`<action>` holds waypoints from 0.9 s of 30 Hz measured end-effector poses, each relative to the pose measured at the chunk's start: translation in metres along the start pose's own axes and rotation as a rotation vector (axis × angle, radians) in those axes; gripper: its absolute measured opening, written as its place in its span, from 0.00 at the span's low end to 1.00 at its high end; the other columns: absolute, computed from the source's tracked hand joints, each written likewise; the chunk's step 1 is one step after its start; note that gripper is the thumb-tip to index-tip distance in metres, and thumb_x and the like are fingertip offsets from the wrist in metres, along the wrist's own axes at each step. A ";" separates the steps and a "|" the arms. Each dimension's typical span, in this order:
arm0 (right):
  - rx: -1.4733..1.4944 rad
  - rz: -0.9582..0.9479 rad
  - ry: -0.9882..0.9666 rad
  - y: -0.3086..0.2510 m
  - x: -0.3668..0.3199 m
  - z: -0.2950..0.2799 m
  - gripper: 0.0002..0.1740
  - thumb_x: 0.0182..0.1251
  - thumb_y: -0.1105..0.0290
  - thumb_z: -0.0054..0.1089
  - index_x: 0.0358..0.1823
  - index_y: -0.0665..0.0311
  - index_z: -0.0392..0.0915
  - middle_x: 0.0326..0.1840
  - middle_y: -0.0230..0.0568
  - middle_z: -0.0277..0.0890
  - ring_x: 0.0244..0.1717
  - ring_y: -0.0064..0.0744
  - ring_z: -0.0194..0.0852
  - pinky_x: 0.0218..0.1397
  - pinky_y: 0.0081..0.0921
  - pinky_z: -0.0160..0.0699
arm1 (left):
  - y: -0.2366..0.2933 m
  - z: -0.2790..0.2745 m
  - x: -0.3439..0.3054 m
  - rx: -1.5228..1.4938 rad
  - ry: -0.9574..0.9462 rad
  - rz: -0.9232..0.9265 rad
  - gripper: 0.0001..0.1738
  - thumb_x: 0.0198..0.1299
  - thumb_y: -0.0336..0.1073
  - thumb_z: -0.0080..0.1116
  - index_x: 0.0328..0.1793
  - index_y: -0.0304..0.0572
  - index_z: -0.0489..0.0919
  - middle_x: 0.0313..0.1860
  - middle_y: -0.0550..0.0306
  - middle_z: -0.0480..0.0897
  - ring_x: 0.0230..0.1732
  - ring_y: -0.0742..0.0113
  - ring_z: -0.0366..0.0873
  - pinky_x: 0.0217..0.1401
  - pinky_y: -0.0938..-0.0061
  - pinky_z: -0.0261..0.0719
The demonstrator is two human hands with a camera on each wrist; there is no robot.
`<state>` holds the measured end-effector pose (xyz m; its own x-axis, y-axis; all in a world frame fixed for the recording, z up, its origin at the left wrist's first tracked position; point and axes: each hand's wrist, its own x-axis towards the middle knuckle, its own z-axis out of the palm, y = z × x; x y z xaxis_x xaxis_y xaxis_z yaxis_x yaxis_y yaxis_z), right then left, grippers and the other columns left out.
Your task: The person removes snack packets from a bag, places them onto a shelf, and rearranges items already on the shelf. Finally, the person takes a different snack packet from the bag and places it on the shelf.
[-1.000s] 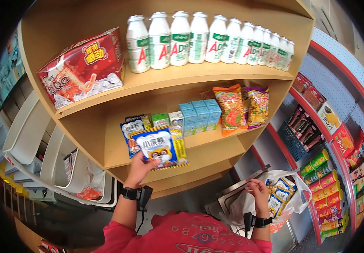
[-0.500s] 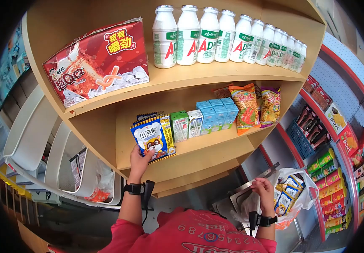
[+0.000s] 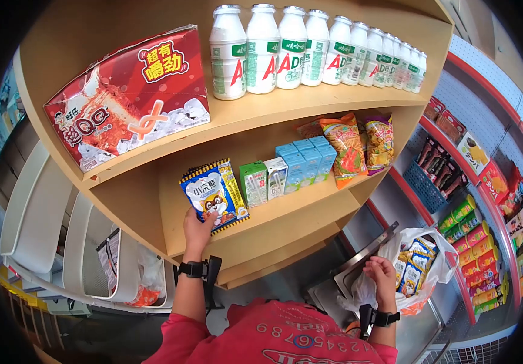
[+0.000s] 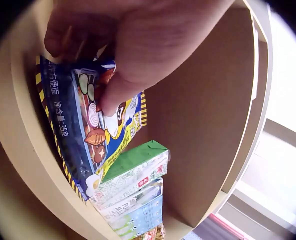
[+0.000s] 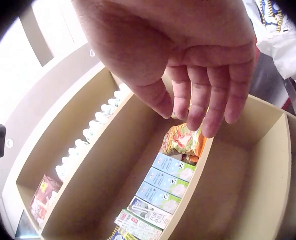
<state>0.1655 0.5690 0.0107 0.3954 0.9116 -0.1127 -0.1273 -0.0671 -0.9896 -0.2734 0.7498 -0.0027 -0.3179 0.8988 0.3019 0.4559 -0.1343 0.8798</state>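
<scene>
My left hand (image 3: 197, 233) pinches the lower edge of a blue and white snack packet (image 3: 211, 197) at the left of the middle shelf. In the left wrist view the thumb of that hand (image 4: 153, 45) lies on the packet's front (image 4: 95, 120), and its other fingers are partly hidden behind. A yellow-edged packet stands just behind it. My right hand (image 3: 382, 282) hangs beside a white plastic bag (image 3: 446, 267) of similar packets (image 3: 416, 267). In the right wrist view the right hand (image 5: 183, 60) has loosely extended fingers and holds nothing.
Right of the packet stand a green carton (image 3: 253, 184), a white carton (image 3: 276, 177), blue cartons (image 3: 302, 165) and snack bags (image 3: 344, 148). Above are a red box (image 3: 134, 97) and white bottles (image 3: 262, 54). Grey bins (image 3: 91, 249) stand left, another stocked rack (image 3: 473, 188) right.
The left hand has moved the packet left and back against the others on the shelf, and still pinches it. The right hand stays by the bag. The head view has shifted.
</scene>
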 end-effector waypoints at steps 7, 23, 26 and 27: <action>-0.016 0.001 0.043 0.005 -0.005 0.002 0.09 0.66 0.71 0.52 0.45 0.66 0.74 0.37 0.35 0.78 0.35 0.22 0.77 0.38 0.15 0.71 | -0.018 0.007 0.006 0.181 0.095 0.121 0.38 0.45 0.39 0.68 0.61 0.33 0.66 0.48 0.40 0.75 0.48 0.49 0.75 0.48 0.62 0.73; -0.016 0.004 0.017 -0.001 0.001 0.004 0.09 0.66 0.72 0.51 0.45 0.66 0.74 0.36 0.36 0.78 0.35 0.22 0.76 0.38 0.16 0.72 | 0.026 0.008 -0.023 0.744 0.150 0.541 0.35 0.43 0.39 0.68 0.59 0.38 0.70 0.62 0.36 0.63 0.61 0.44 0.62 0.57 0.56 0.64; -0.012 0.001 0.017 -0.002 0.002 0.000 0.09 0.66 0.72 0.52 0.45 0.66 0.74 0.37 0.36 0.78 0.35 0.22 0.76 0.39 0.16 0.72 | 0.040 0.010 -0.030 0.713 0.080 0.478 0.39 0.41 0.43 0.70 0.61 0.40 0.69 0.64 0.36 0.61 0.63 0.44 0.61 0.57 0.56 0.64; -0.016 -0.002 0.017 -0.002 0.003 -0.001 0.09 0.66 0.72 0.52 0.45 0.66 0.74 0.37 0.37 0.78 0.35 0.22 0.77 0.39 0.16 0.72 | 0.039 0.011 -0.031 0.724 0.068 0.458 0.41 0.40 0.44 0.71 0.61 0.40 0.68 0.65 0.36 0.60 0.63 0.44 0.61 0.58 0.56 0.64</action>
<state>0.1678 0.5712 0.0127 0.4105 0.9049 -0.1124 -0.1117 -0.0724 -0.9911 -0.2367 0.7208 0.0186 -0.0117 0.7909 0.6119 0.9623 -0.1574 0.2218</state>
